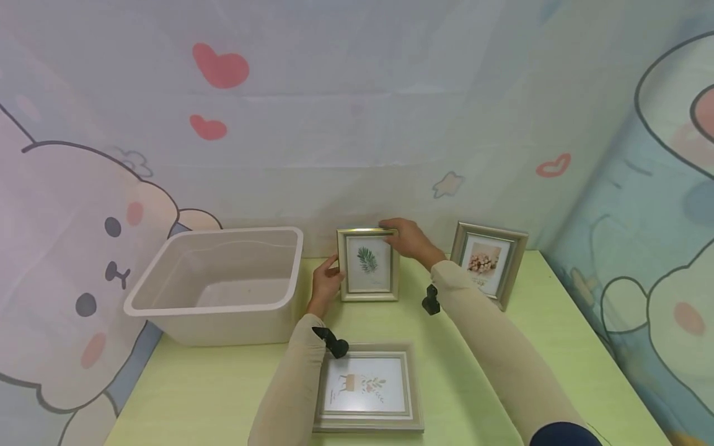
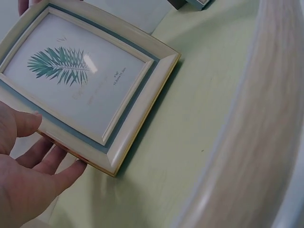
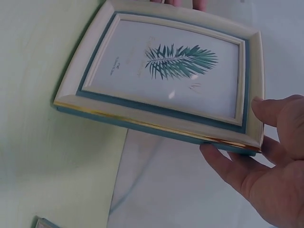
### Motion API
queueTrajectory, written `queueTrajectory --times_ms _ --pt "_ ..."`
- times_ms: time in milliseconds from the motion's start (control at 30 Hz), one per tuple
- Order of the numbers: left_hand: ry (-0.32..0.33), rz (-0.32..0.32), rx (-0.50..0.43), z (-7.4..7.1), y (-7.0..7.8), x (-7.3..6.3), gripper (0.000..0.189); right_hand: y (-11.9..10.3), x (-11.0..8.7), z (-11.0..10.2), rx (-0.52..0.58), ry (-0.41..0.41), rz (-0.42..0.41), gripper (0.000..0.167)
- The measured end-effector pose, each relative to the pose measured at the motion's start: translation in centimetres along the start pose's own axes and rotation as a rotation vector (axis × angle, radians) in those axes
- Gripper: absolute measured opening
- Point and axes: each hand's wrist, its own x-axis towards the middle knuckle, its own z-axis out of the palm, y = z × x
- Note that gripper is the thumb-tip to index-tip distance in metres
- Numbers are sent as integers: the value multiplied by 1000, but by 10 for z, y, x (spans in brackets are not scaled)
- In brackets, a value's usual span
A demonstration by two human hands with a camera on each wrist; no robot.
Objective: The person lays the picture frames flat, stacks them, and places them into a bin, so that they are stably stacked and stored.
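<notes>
Upright near the back of the table stands a small picture frame (image 1: 368, 265) with a green leaf print, its rim pale gold. My left hand (image 1: 326, 282) holds its left side, thumb at the front edge and fingers reaching behind, as the left wrist view shows on the frame (image 2: 114, 156). At the top right corner, my right hand (image 1: 409, 238) grips it, with the thumb (image 3: 268, 110) on the front rim and the other fingers at the side and behind. The fingertips behind the frame are hidden.
A beige plastic bin (image 1: 217, 316) stands at the left. To the right, a frame with a flower picture (image 1: 484, 263) leans back, partly behind my right forearm. A larger frame with a deer print (image 1: 368, 387) lies near the front. A printed cloth (image 1: 357, 124) hangs behind the table (image 1: 463, 384).
</notes>
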Motion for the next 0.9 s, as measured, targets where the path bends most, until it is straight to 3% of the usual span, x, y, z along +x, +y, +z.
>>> queueTrajectory --times_ms 300,567,900 --pt "47 21 7 1 -6 -2 47 1 0 3 -53 63 1 42" --pt "15 13 34 2 -5 -6 46 9 -7 -1 -66 112 -28 37" --pt "-61 134 167 2 16 -10 44 22 -30 -17 -1 60 -40 41"
